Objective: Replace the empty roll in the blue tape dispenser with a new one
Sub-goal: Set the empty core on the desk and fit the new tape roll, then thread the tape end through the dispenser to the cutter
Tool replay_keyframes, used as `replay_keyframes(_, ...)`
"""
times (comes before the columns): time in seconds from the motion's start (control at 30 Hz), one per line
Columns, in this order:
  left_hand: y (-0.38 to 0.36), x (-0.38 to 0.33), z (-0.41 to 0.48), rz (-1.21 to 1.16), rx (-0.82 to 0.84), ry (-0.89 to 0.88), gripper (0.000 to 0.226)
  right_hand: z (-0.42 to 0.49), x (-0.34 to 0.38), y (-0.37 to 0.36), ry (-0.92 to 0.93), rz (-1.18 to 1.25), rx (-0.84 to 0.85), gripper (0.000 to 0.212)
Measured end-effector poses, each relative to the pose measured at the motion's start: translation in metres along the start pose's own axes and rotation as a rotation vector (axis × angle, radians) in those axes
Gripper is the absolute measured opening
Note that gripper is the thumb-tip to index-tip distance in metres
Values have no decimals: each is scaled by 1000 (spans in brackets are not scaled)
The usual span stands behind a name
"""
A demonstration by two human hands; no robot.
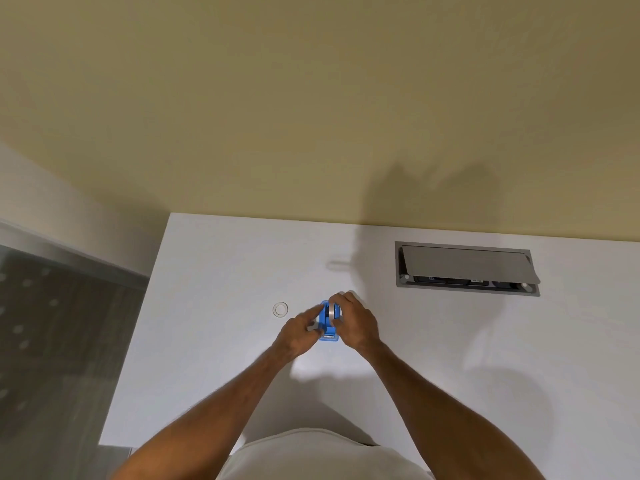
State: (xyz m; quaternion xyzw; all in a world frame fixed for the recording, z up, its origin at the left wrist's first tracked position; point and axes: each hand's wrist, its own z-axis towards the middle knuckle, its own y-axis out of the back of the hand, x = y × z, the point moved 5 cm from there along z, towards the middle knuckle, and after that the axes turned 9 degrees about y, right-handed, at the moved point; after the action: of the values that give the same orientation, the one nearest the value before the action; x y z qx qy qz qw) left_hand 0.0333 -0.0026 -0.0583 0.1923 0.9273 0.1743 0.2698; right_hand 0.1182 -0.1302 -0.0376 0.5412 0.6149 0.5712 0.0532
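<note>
The blue tape dispenser [327, 323] stands on the white table [214, 341], held between both hands. A grey-white tape roll [334, 310] sits in its top. My right hand [355, 322] curls over that roll and the dispenser's right side. My left hand [299, 336] grips the left side, and a small grey piece shows at its fingertips. A thin clear ring [280, 309], like a bare tape core, lies flat on the table just left of the dispenser.
A grey recessed cable box [465, 270] with a raised lid is set into the table at the back right. A beige wall rises behind the table. Grey floor lies past the table's left edge.
</note>
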Motion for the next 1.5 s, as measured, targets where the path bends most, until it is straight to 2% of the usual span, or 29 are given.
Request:
replay_keyframes(0.63,1,0,4,-35,1,-8,60,4,-8,-5,-89,91,45,44)
replay_keyframes(0.83,2,2,3,-46,-2,-18,62,2,-7,-7,-84,145,8,58)
replay_keyframes(0.97,4,-1,0,15,-89,-93,69,2,-8,-2,-71,193,10,64)
replay_keyframes(1.03,4,-7,0,21,-128,-141,69,1,-9,0,-48,165,25,62)
replay_keyframes(1.23,1,-23,6,119,-160,-200,48,-2,-6,2,54,-81,-21,45)
replay_keyframes(1.5,-1,-21,17,161,-183,-168,43,3,1,0,146,-226,-23,50)
